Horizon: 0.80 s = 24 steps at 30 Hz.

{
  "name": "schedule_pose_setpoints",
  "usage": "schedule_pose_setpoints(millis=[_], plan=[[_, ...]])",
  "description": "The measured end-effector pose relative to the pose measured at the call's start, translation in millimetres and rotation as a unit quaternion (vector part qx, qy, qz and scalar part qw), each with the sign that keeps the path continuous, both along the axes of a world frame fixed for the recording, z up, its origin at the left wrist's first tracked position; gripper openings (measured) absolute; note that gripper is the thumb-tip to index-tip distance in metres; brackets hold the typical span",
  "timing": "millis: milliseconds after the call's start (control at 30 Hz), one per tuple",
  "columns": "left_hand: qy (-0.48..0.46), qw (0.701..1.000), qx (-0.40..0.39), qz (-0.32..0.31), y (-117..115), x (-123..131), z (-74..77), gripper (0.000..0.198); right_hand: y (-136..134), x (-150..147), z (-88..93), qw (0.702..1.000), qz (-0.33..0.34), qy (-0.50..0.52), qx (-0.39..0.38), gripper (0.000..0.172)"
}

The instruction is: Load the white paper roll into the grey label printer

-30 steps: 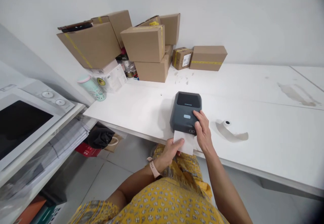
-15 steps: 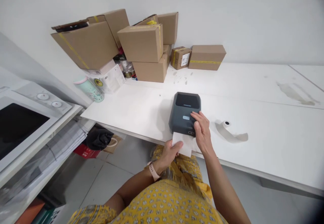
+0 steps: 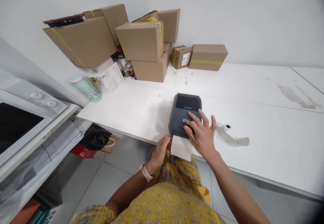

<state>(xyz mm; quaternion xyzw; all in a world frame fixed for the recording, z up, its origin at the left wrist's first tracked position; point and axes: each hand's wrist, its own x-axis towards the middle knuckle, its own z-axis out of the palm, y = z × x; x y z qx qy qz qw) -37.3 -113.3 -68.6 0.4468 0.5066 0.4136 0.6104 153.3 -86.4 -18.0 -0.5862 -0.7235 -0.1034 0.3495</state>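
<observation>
A dark grey label printer (image 3: 177, 117) sits near the front edge of the white table. A strip of white paper (image 3: 181, 148) sticks out of its front and hangs over the table edge. My right hand (image 3: 202, 134) lies over the printer's right part with fingers spread, one fingertip at the small light-coloured button (image 3: 184, 120). To the left of the paper is my left hand (image 3: 159, 154), open, with nothing seen in it; some of its fingers are partly hidden. Right of the printer stands a small paper roll (image 3: 227, 127) with its tail unrolled on the table.
Cardboard boxes (image 3: 139, 43) are stacked at the back left, with two smaller ones, one a long box (image 3: 206, 57), against the wall. A mint tumbler (image 3: 86, 87) leans by a white box (image 3: 111, 79). A microwave (image 3: 22, 116) stands on a shelf at the left.
My left hand has let go of the paper strip and moved left. My right hand has shifted left over the printer, its fingers now more spread and nearer the button.
</observation>
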Motion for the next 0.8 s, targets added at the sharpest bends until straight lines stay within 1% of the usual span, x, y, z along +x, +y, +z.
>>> schedule_pose_setpoints(millis=[100,167,200,267,333,367,433,600,700,800], plan=[[0.012,0.995,0.05,0.087,6.4,1.9,5.5,0.042,-6.8,0.6,-9.8,0.996,0.019,0.079,-0.042,0.025],[0.015,0.987,0.108,0.121,11.9,3.5,14.4,0.041,-15.7,-1.5,-19.9,0.983,0.027,0.173,-0.052,0.037],[0.014,0.983,0.135,0.119,14.8,4.3,19.8,0.043,-20.6,-3.2,-25.1,0.971,0.024,0.233,-0.054,0.044],[0.015,0.982,0.168,0.082,20.0,6.3,30.0,0.048,-29.6,-7.1,-34.3,0.932,0.0,0.356,-0.064,0.054],[0.015,0.986,0.162,0.036,23.7,9.2,36.2,0.053,-36.0,-10.5,-40.9,0.894,-0.025,0.439,-0.087,0.059],[0.015,0.988,0.155,0.021,24.9,11.0,37.2,0.055,-38.0,-11.6,-43.1,0.883,-0.027,0.458,-0.1,0.06],[0.011,0.989,0.148,0.009,26.2,15.1,35.9,0.059,-39.7,-12.7,-45.9,0.874,-0.017,0.471,-0.115,0.062],[-0.01,0.988,0.151,0.012,27.1,20.8,29.7,0.066,-37.7,-11.6,-47.6,0.87,-0.001,0.479,-0.118,0.065],[-0.015,0.989,0.146,0.009,28.0,20.1,29.4,0.065,-37.0,-11.8,-47.8,0.868,0.004,0.483,-0.115,0.066],[-0.025,0.988,0.149,0.017,28.9,19.3,31.1,0.064,-37.4,-12.3,-46.0,0.868,0.001,0.485,-0.107,0.063]])
